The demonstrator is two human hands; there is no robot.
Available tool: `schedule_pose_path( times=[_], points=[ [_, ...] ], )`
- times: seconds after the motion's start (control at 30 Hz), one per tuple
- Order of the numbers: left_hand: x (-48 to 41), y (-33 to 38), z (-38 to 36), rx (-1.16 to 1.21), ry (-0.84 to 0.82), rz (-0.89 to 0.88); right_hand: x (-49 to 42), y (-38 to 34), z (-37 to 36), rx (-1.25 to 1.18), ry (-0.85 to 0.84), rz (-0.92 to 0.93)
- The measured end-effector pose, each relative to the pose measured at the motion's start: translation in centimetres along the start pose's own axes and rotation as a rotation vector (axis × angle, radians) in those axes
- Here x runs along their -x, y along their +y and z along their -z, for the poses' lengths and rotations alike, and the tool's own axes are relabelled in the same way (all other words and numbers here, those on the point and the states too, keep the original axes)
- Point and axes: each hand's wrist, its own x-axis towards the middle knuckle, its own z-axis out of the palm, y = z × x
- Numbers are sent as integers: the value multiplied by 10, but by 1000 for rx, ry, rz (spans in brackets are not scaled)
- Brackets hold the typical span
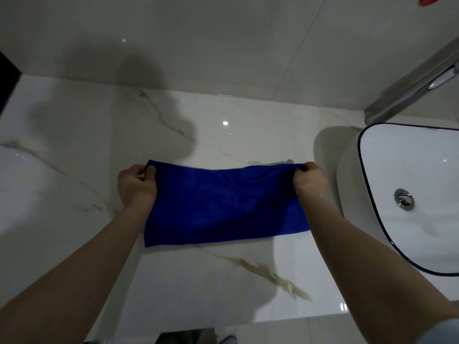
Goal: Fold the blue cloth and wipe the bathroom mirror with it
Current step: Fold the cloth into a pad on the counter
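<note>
One blue cloth (223, 204), two gripping hands: left hand (136, 186), right hand (309, 181)

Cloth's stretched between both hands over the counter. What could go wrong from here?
The left hand and right hand each pinch only a far corner of the blue cloth; a slip could leave the fold crooked. The right hand sits close to the basin, so that end might drag over its rim.

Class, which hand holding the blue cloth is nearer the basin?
The right hand, at the corner of the cloth beside the basin; the left hand grips the opposite corner.
</note>
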Motion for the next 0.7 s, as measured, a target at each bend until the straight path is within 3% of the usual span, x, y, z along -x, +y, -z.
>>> schedule_pose_path(
  times=[0.17, 0.43, 0.7],
  points=[
    [-4, -3, -5, -169, -68, -48, -9, -3, -10, 74, -126, -41],
    [-19, -1, -9, -352, -180, 130, -16, -9, -18, 159, -175, -76],
    [-22, -5, -10, -233, -194, 281, -16, -4, -17, 53, -135, -100]
  ],
)
